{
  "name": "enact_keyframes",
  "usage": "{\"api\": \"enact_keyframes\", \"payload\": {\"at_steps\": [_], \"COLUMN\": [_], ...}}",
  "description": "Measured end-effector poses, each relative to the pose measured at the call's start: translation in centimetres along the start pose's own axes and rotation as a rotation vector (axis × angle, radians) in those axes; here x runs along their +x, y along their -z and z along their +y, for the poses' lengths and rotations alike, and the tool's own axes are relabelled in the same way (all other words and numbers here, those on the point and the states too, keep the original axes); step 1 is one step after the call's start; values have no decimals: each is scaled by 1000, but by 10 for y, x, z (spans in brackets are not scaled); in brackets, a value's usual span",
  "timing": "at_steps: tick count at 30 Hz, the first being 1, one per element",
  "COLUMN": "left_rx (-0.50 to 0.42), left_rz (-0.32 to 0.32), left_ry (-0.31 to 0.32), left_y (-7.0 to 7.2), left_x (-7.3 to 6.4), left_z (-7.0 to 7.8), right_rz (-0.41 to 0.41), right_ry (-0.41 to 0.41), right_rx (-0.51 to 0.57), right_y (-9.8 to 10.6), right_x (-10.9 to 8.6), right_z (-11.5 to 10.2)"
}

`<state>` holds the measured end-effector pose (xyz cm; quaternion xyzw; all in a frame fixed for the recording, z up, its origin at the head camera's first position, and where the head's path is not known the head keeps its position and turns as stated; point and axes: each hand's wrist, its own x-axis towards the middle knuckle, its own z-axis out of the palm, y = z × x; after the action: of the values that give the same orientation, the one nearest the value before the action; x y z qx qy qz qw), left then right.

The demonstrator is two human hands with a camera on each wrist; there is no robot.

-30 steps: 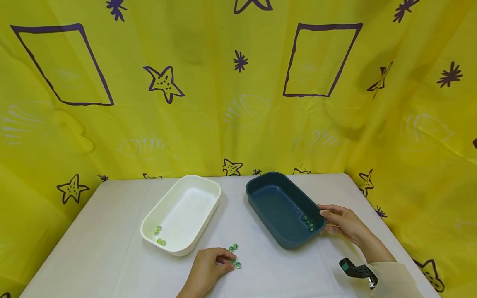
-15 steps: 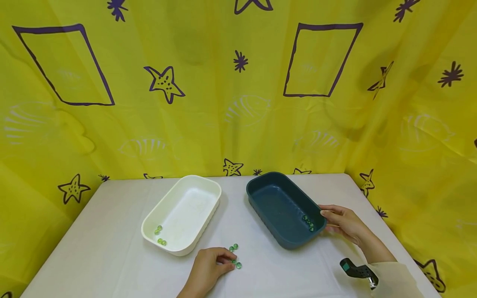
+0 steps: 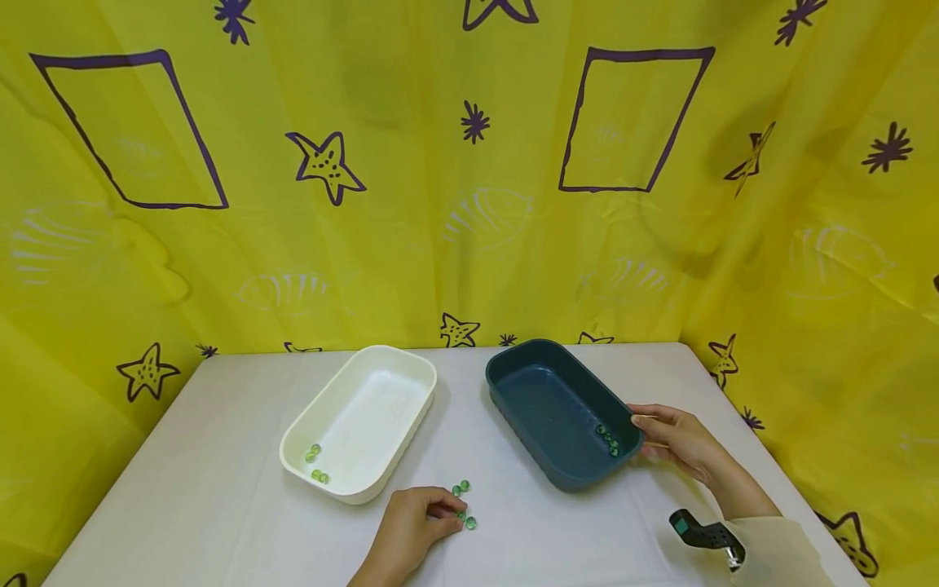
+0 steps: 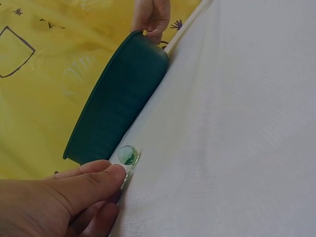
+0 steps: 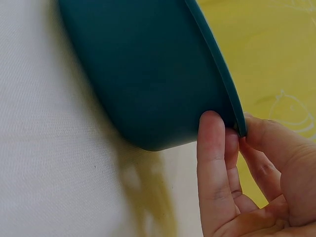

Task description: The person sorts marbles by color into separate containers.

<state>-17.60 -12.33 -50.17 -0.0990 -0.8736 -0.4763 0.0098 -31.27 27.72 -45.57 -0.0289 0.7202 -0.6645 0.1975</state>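
Note:
My left hand (image 3: 414,526) is low over the cloth at front centre, thumb and forefinger around a green glass marble (image 3: 461,516). A second green marble (image 3: 471,523) lies right beside the fingertips; the left wrist view shows a clear green marble (image 4: 128,155) just past the thumb. Two more, one a green marble (image 3: 465,485), lie a little farther back. On the right, my right hand (image 3: 678,440) grips the near right corner of a dark teal tub (image 3: 539,465), thumb over the rim and fingers against the outer wall (image 5: 143,74).
A cream tub (image 3: 367,495) stands to the left with several yellow-green marbles (image 3: 315,474) at its near end. Several dark green marbles (image 3: 607,440) sit inside the teal tub near its right wall. A yellow patterned curtain (image 3: 396,244) encloses the white-covered table (image 3: 183,489).
The head view has shifted very slightly. Both hands, the tubs and the marbles keep their places.

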Motion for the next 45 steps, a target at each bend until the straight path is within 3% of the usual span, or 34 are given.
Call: {"api": "enact_keyframes", "payload": {"at_steps": [25,45], "left_rx": [-108,-91], "left_rz": [-20,23], "left_ry": [46,78], "left_y": [5,6], "left_x": [2,22], "left_z": [3,20], "right_rz": [-29,-24], "right_ry": [15,22], "right_rx": [26,-1], "right_y": [2,2], "right_x": [1,1], "right_z": [2,2]}}
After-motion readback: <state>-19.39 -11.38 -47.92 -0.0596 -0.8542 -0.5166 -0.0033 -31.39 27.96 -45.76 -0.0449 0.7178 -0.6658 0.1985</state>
